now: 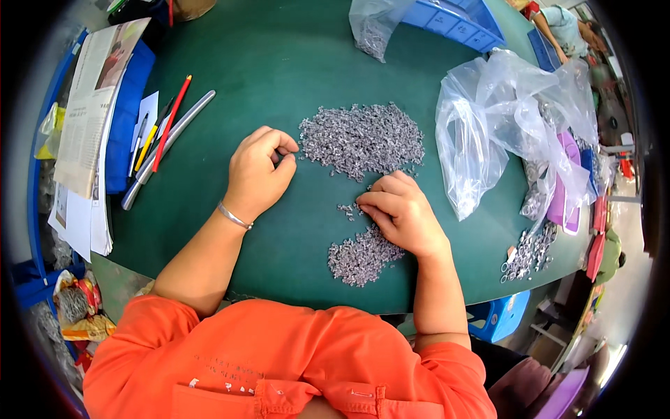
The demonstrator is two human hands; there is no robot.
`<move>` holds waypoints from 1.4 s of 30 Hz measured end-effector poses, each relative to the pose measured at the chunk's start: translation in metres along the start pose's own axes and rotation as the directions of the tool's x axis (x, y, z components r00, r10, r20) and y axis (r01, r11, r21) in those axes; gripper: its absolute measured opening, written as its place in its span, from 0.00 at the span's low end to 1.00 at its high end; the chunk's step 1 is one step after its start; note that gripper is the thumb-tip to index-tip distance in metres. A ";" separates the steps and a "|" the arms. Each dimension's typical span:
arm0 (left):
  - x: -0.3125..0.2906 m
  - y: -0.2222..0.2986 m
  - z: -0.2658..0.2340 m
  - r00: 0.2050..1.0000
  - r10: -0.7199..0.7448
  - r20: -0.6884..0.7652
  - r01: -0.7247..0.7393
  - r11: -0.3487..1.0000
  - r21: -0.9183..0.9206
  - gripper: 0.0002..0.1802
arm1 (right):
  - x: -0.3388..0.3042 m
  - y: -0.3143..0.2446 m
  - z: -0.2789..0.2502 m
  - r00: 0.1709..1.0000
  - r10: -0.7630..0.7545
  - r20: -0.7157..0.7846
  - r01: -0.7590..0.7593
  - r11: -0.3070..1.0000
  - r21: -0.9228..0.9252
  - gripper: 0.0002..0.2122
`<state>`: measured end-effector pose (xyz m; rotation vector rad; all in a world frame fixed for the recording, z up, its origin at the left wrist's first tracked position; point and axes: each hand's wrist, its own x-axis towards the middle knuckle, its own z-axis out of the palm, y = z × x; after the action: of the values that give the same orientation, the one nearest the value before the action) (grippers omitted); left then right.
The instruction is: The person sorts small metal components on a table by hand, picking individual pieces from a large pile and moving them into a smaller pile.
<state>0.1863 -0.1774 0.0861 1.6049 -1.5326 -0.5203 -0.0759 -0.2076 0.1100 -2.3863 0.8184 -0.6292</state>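
A large heap of tiny grey metal parts (pixel 363 140) lies on the green tabletop (pixel 279 70). Closer to me is a smaller heap of the same parts (pixel 359 260), and a few loose pieces (pixel 347 209) lie between the two. My left hand (pixel 262 171) is at the big heap's left edge, fingers curled and thumb close to the index finger; whatever it pinches is hidden. My right hand (pixel 406 213) is closed between the heaps, its fingertips pressed together beside the loose pieces. Its palm side covers part of the smaller heap, and I cannot make out what the fingers hold.
Clear plastic bags (pixel 474 140) lie at the right, near scattered metal rings (pixel 523 258). A blue bin (pixel 453 24) and a bag of parts (pixel 373 35) stand at the back. Pencils (pixel 171 126) and papers (pixel 98 105) are at the left. Another person (pixel 562 35) sits far right.
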 end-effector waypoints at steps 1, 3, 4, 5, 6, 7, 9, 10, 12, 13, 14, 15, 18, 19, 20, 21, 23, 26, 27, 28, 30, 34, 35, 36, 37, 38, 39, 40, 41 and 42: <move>0.000 0.000 0.000 1.000 0.007 0.006 -0.007 1.000 0.002 0.06 | 0.000 0.001 -0.001 1.000 0.004 -0.008 -0.004 1.000 0.000 0.07; 0.000 0.000 -0.001 1.000 -0.008 0.002 0.008 1.000 -0.003 0.05 | -0.001 0.003 -0.003 1.000 0.015 -0.027 -0.016 0.999 -0.035 0.07; 0.000 0.000 -0.001 1.000 -0.004 0.002 0.004 1.000 -0.001 0.05 | -0.002 0.006 -0.005 0.999 -0.008 -0.041 0.008 1.000 -0.021 0.07; -0.001 0.000 -0.001 1.000 -0.008 0.002 0.008 1.000 0.003 0.05 | -0.003 0.007 -0.006 0.999 -0.010 -0.044 0.009 1.000 -0.021 0.07; -0.001 -0.001 -0.001 1.000 -0.013 0.002 0.013 1.000 0.007 0.05 | -0.004 0.007 -0.008 0.995 0.037 -0.098 -0.034 0.999 0.034 0.07; 0.000 0.000 -0.001 1.000 -0.009 0.003 0.009 1.000 0.005 0.05 | -0.006 0.007 -0.010 0.985 0.088 -0.149 -0.076 0.993 0.088 0.08; 0.001 0.001 0.000 1.000 -0.003 0.012 0.003 1.000 0.021 0.05 | -0.007 0.009 -0.014 0.977 0.091 -0.195 -0.075 0.993 0.087 0.06; 0.000 0.001 -0.001 1.000 0.001 0.010 -0.001 1.000 0.021 0.05 | -0.008 0.010 -0.015 0.977 0.095 -0.191 -0.081 0.994 0.078 0.06; -0.001 0.000 -0.003 1.000 0.003 0.009 -0.003 1.000 0.019 0.05 | -0.008 0.010 -0.013 0.979 0.091 -0.184 -0.079 0.994 0.073 0.06; 0.000 0.000 -0.002 1.000 0.004 0.010 -0.004 1.000 0.019 0.05 | -0.007 0.009 -0.012 0.978 0.092 -0.185 -0.080 0.994 0.073 0.06; 0.000 -0.001 -0.002 1.000 0.000 0.009 -0.001 1.000 0.016 0.05 | -0.005 0.007 -0.011 0.990 0.045 -0.135 -0.040 0.998 0.039 0.06; 0.000 -0.001 -0.001 1.000 -0.003 0.008 0.003 1.000 0.013 0.05 | -0.004 0.006 -0.010 0.997 -0.002 -0.082 0.002 1.000 0.006 0.05; 0.001 0.000 -0.001 1.000 -0.018 0.013 0.018 1.000 0.003 0.05 | -0.005 0.006 -0.007 1.000 0.003 -0.012 -0.003 1.000 0.001 0.06; 0.001 0.000 -0.001 1.000 -0.018 0.011 0.018 1.000 0.004 0.05 | -0.005 0.006 -0.007 1.000 -0.002 0.000 0.002 1.000 0.027 0.06; 0.001 0.001 -0.001 1.000 -0.019 0.010 0.019 1.000 0.001 0.05 | -0.005 0.006 -0.009 1.000 -0.004 0.000 0.004 1.000 0.027 0.06; 0.001 0.001 -0.002 1.000 -0.020 0.009 0.020 1.000 -0.002 0.05 | -0.006 0.006 -0.013 0.998 0.035 -0.046 -0.032 0.998 0.057 0.06; 0.001 0.002 -0.002 1.000 -0.022 0.013 0.022 1.000 -0.005 0.05 | -0.008 0.006 -0.017 0.993 0.076 -0.091 -0.068 0.994 0.085 0.06; 0.001 0.002 -0.001 1.000 -0.015 0.016 0.015 1.000 -0.007 0.05 | -0.007 0.007 -0.014 0.994 0.046 -0.102 -0.037 0.996 0.083 0.07; 0.001 0.001 -0.001 1.000 -0.007 0.013 0.007 1.000 -0.006 0.05 | -0.007 0.007 -0.010 0.997 0.023 -0.072 -0.018 0.997 0.069 0.06; 0.001 0.001 -0.002 1.000 -0.003 0.013 0.003 1.000 -0.006 0.05 | -0.006 0.006 -0.006 0.999 0.015 -0.039 -0.014 0.999 0.032 0.05; 0.001 0.001 -0.003 0.999 -0.037 0.017 0.037 0.999 0.012 0.03 | -0.006 0.004 -0.008 1.000 0.006 -0.008 -0.007 1.000 -0.008 0.05; 0.001 0.002 -0.002 0.999 -0.047 0.007 0.047 0.999 -0.006 0.03 | -0.013 0.008 -0.023 0.993 0.061 0.098 -0.070 0.993 0.098 0.05; 0.001 0.002 -0.002 0.999 -0.049 0.013 0.050 0.999 -0.007 0.03 | -0.015 0.009 -0.024 0.990 0.074 0.119 -0.095 0.979 0.183 0.06; 0.001 0.002 -0.002 0.998 -0.052 0.018 0.052 0.999 -0.008 0.04 | -0.015 0.011 -0.023 0.995 0.074 0.068 -0.086 0.977 0.195 0.06; 0.001 0.003 -0.002 0.999 -0.048 0.019 0.048 0.999 -0.009 0.04 | -0.014 0.011 -0.021 0.995 0.074 0.064 -0.085 0.978 0.192 0.06; 0.001 0.003 -0.002 0.999 -0.050 0.017 0.050 0.999 -0.004 0.03 | -0.012 0.011 -0.016 0.993 0.099 -0.059 -0.094 0.992 0.081 0.07; 0.002 0.004 -0.002 0.999 -0.052 0.015 0.052 0.999 0.002 0.03 | -0.009 0.012 -0.011 0.977 0.108 -0.184 -0.115 0.993 -0.030 0.07; 0.002 0.004 -0.002 0.999 -0.045 0.017 0.045 0.999 0.000 0.03 | -0.005 0.012 -0.008 0.973 0.089 -0.211 -0.100 0.994 -0.041 0.06; 0.002 0.002 -0.002 0.999 -0.041 0.019 0.041 0.999 0.012 0.03 | -0.005 0.014 -0.007 0.972 0.091 -0.217 -0.103 0.994 -0.044 0.06; 0.002 0.002 -0.002 0.999 -0.036 0.021 0.036 0.999 0.024 0.03 | -0.005 0.015 -0.007 0.982 0.062 -0.178 -0.076 0.994 -0.077 0.06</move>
<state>0.1870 -0.1784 0.0894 1.6520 -1.5329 -0.5425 -0.0893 -0.2167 0.1046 -2.3896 1.0162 -0.8000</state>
